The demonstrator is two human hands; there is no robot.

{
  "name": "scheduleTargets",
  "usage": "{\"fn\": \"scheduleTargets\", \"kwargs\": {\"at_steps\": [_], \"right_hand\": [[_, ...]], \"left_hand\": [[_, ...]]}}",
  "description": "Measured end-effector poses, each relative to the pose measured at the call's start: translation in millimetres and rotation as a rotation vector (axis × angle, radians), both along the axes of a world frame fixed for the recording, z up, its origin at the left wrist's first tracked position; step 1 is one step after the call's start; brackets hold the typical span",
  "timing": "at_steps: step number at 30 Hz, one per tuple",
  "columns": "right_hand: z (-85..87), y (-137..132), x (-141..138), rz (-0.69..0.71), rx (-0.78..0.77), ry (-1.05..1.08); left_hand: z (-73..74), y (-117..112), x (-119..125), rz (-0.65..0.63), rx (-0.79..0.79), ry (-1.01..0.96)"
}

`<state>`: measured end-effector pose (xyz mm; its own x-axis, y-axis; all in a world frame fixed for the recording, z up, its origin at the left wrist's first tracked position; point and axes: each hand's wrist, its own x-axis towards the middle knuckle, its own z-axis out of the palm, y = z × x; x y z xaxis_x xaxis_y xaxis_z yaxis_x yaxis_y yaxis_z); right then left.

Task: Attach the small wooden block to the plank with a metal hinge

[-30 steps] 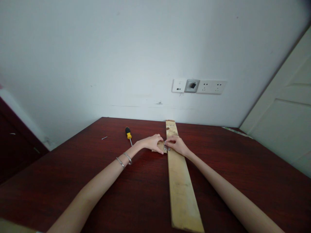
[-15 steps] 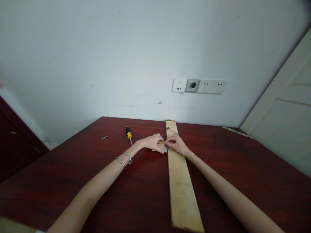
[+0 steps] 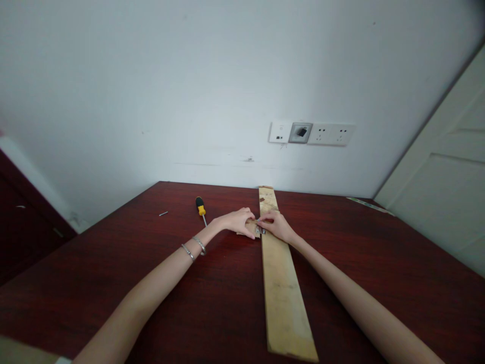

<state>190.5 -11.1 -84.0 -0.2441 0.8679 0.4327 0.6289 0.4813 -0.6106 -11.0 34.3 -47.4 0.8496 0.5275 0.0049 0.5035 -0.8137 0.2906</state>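
Observation:
A long pale wooden board (image 3: 284, 293) lies lengthwise on the dark red table. Against its left edge sits a short wooden piece (image 3: 251, 230), partly covered by my left hand (image 3: 238, 222). The thumb is on the near side of that piece and the fingers are on the far side, gripping it. Small metal hardware (image 3: 263, 231), hinge-like, spans the joint between the two woods. My right hand (image 3: 278, 226) rests over the long board, thumb and forefinger pinched just above the metal. Whatever is between those fingertips is too small to make out.
A yellow-and-black screwdriver (image 3: 200, 206) lies left of my left hand, its tip hidden behind my forearm. Farther left is a small metal rod or screw (image 3: 163, 213). Wall sockets (image 3: 329, 134) are above the table's back edge. A patterned strip (image 3: 369, 205) lies back right.
Both hands stay in the same place, apart from a very slight shift of the whole view. The boards and screwdriver have not moved on the table.

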Motion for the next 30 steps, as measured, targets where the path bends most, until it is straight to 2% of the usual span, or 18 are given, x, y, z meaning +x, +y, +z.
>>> {"fn": "scheduleTargets", "kwargs": {"at_steps": [15, 20, 30], "right_hand": [[-5.2, 3.7, 1.6, 0.000, -0.014, -0.001], [-1.5, 0.7, 0.2, -0.008, -0.037, 0.002], [-0.3, 4.2, 7.1, -0.066, -0.107, 0.254]], "left_hand": [[0.6, 0.2, -0.9, -0.008, -0.001, -0.009], [0.6, 0.4, -1.1, 0.000, -0.005, -0.007], [-3.5, 1.3, -0.5, 0.013, -0.011, 0.018]]}}
